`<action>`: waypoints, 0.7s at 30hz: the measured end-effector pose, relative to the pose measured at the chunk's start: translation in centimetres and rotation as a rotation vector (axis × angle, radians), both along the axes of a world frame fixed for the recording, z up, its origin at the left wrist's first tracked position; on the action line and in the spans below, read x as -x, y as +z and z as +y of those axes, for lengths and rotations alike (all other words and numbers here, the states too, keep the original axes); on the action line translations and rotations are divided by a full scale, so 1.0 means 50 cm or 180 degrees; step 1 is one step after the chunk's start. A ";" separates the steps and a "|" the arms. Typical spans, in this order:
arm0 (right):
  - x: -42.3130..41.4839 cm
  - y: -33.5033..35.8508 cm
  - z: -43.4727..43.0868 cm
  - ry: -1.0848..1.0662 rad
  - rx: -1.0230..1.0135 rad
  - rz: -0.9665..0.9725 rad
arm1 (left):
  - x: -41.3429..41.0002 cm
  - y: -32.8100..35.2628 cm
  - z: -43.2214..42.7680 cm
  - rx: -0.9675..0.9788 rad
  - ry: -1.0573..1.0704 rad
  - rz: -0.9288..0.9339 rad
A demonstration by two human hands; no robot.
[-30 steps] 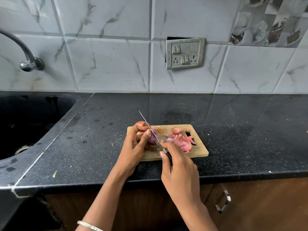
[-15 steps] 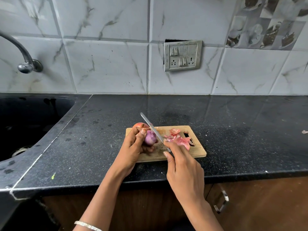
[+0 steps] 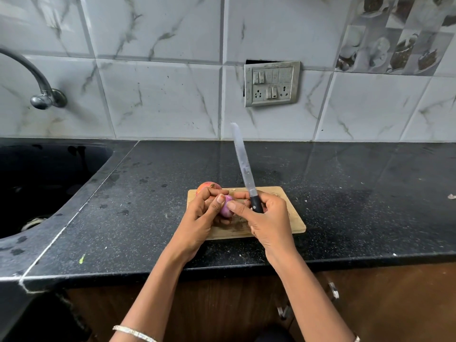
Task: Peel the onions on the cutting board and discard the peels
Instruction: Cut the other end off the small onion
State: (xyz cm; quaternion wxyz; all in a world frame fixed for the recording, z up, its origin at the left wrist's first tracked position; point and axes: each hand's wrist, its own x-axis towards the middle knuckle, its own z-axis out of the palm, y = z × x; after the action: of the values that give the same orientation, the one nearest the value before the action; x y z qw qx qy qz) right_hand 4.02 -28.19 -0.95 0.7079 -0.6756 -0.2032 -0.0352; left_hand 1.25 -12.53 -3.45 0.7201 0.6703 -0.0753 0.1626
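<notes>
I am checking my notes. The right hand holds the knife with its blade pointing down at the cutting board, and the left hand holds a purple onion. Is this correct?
Not quite. In the head view the right hand holds the knife with its blade pointing up and away toward the wall, not down at the cutting board. The rest stands: the left hand holds the purple onion.

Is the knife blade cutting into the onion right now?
No, the knife points up and away from the purple onion, its handle held in the right hand.
</notes>
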 end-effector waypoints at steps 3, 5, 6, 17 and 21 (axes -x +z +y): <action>-0.005 -0.008 0.005 -0.0206 0.0112 -0.0040 | 0.001 0.000 0.000 0.0003 -0.0031 -0.0020; -0.009 -0.010 0.005 -0.0380 0.0177 -0.0133 | 0.002 -0.001 0.000 0.0025 -0.0051 -0.0011; -0.010 -0.010 0.006 -0.0474 0.0237 -0.0186 | 0.002 -0.001 0.001 0.0060 -0.0062 0.0003; -0.004 -0.040 0.035 -0.1346 0.1152 -0.1270 | -0.002 -0.008 -0.001 0.0352 0.0021 -0.0113; -0.030 -0.035 0.010 -0.1550 0.1191 -0.0830 | 0.003 -0.011 0.004 -0.0012 0.0253 -0.0281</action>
State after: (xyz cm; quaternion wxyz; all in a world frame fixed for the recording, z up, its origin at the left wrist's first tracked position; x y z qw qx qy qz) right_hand 5.53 -27.69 -2.68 0.5103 -0.8124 -0.1276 -0.2517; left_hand 1.10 -12.33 -4.01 0.7078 0.6663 -0.0806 0.2203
